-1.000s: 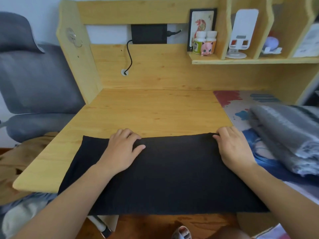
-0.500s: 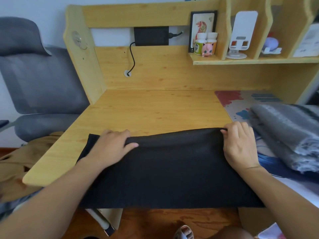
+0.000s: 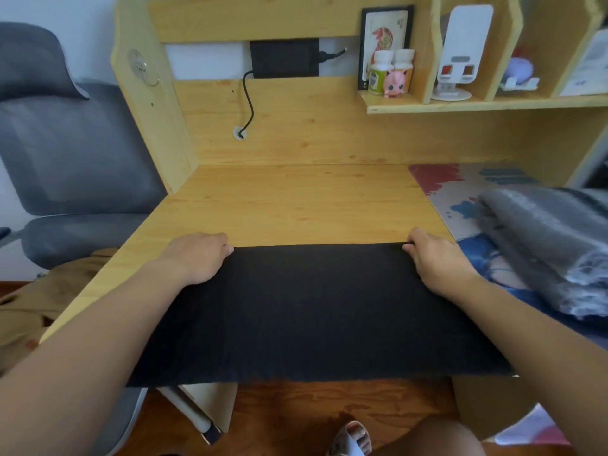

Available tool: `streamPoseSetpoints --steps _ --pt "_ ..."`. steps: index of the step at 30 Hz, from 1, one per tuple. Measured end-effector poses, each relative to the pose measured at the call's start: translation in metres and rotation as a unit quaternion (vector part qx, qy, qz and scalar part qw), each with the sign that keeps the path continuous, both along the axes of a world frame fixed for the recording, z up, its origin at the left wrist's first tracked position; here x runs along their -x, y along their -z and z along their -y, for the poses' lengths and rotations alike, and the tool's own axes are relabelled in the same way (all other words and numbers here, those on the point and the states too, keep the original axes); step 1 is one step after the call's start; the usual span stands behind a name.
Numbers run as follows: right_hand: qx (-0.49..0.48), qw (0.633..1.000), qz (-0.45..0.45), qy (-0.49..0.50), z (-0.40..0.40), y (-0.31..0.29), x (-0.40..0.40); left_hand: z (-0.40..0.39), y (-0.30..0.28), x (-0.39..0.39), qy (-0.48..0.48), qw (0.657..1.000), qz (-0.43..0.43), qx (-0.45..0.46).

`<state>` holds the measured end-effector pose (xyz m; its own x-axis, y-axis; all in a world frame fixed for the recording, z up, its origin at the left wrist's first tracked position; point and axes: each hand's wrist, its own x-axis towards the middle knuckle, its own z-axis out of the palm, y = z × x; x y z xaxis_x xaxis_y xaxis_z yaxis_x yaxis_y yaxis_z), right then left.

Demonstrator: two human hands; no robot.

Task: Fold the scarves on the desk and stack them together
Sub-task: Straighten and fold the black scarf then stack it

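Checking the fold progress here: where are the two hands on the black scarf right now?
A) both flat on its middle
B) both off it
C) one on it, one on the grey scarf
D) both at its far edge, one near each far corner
D: the left hand and right hand each grip the far edge of the black scarf, near its corners.

No writing can be read anywhere. The label on the green-banded bottle [image 3: 377,81] on the shelf [image 3: 487,105] is too small and blurred to make out. The framed picture [image 3: 385,26] behind it shows a red figure but no legible characters. The white paper [image 3: 589,69] at the far right carries faint print that cannot be read.
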<state>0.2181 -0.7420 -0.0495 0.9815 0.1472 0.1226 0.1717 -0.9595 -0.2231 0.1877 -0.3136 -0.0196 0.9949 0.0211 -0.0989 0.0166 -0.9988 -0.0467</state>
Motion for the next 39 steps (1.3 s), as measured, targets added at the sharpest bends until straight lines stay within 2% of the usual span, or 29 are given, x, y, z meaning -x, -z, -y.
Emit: streamPoseSetpoints --steps 4,6,8,10,11,13,14,17,18,20,21,22,23,24,25,26,27,31,36,39 --pt "-0.013 0.999 -0.043 -0.012 0.002 -0.006 -0.009 0.004 0.005 -0.002 -0.005 1.0 -0.003 -0.011" --pt "-0.014 0.998 -0.063 -0.019 0.002 -0.007 -0.009 0.013 0.006 0.002 -0.033 0.998 0.012 -0.046" --pt "0.001 0.997 -0.076 -0.031 0.0 -0.009 -0.01 0.033 0.009 0.011 -0.046 0.99 0.077 -0.106" --pt "0.019 0.996 -0.072 -0.046 -0.003 -0.014 -0.011 0.067 0.008 0.026 -0.006 0.988 0.144 -0.05" --pt "0.023 0.997 -0.059 -0.051 -0.003 -0.017 -0.012 0.085 0.008 0.034 0.016 0.99 0.137 0.009" --pt "0.003 0.999 -0.017 -0.047 0.0 -0.019 -0.015 0.11 0.016 0.049 0.026 0.995 0.047 0.09" --pt "-0.014 0.999 0.001 -0.03 0.003 -0.017 -0.015 0.115 0.022 0.056 0.02 0.996 0.006 0.088" --pt "-0.045 0.998 -0.013 0.05 0.01 -0.01 -0.013 0.117 0.038 0.062 0.013 0.997 -0.012 0.07" --pt "-0.018 0.997 -0.006 0.078 0.011 -0.012 -0.011 0.118 0.04 0.062 0.013 0.998 -0.012 0.068" --pt "0.109 0.983 0.084 0.12 -0.002 -0.021 -0.005 0.123 0.038 0.058 0.012 0.998 -0.019 0.064" --pt "0.135 0.975 0.144 0.103 -0.02 -0.027 0.001 0.125 0.037 0.056 0.007 0.998 -0.026 0.062" --pt "0.121 0.974 0.183 0.053 -0.043 -0.032 0.01 0.125 0.035 0.052 0.003 0.998 -0.032 0.063" --pt "0.09 0.979 0.182 -0.015 -0.067 -0.034 0.023 0.127 0.034 0.049 -0.001 0.997 -0.041 0.066" --pt "0.054 0.986 0.139 -0.077 -0.09 -0.028 0.035 0.128 0.033 0.046 -0.006 0.997 -0.048 0.068" --pt "0.036 0.992 0.056 -0.109 -0.106 -0.017 0.045 0.128 0.032 0.043 -0.012 0.996 -0.056 0.071" --pt "0.051 0.993 -0.032 -0.106 -0.113 -0.007 0.051 0.126 0.031 0.041 -0.016 0.995 -0.062 0.073" --pt "0.063 0.992 -0.082 -0.077 -0.107 0.001 0.048 0.122 0.031 0.037 -0.022 0.995 -0.064 0.075" --pt "0.086 0.989 -0.115 0.032 -0.046 0.003 0.014 0.078 0.028 0.027 -0.045 0.994 -0.059 0.084" --pt "0.099 0.988 -0.103 0.062 -0.036 0.004 -0.004 0.06 0.02 0.075 -0.025 0.997 0.04 0.065" --pt "0.1 0.988 -0.104 0.06 -0.037 0.003 -0.013 0.05 0.032 0.086 -0.05 0.997 0.005 0.064"
